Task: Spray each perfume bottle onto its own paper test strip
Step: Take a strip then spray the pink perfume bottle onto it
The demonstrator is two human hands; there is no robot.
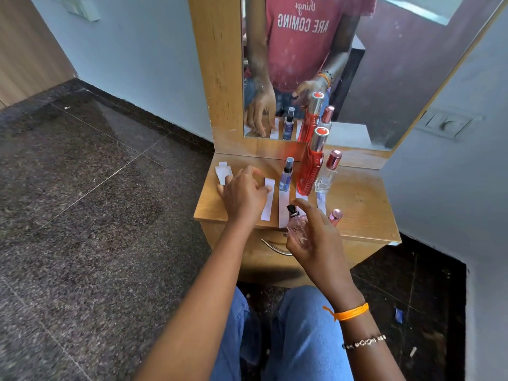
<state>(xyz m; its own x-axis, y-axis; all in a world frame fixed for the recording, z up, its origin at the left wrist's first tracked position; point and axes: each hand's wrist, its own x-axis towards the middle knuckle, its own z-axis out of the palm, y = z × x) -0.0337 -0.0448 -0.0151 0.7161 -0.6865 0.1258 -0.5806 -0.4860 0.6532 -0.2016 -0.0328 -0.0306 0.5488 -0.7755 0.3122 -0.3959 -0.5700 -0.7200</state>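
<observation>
Two hands work: our right hand (310, 232) grips the pink bottle (298, 229); we should aim its nozzle at 12 o'clock at the strip (284, 209), while left fingers (254, 178), loosely curled, steady another strip (268, 199).

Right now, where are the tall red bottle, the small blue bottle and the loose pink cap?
tall red bottle (310, 171), head view, ribbed red body.
small blue bottle (285, 180), head view, lower glass body.
loose pink cap (335, 216), head view, its side.

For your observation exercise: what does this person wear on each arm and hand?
Both forearms are bare, with no sleeves in view. The left hand and its wrist show nothing worn. Behind the right hand, the wrist carries an orange thread band with a knotted tail and, further up, a thin beaded bracelet. No gloves or rings show.
</observation>
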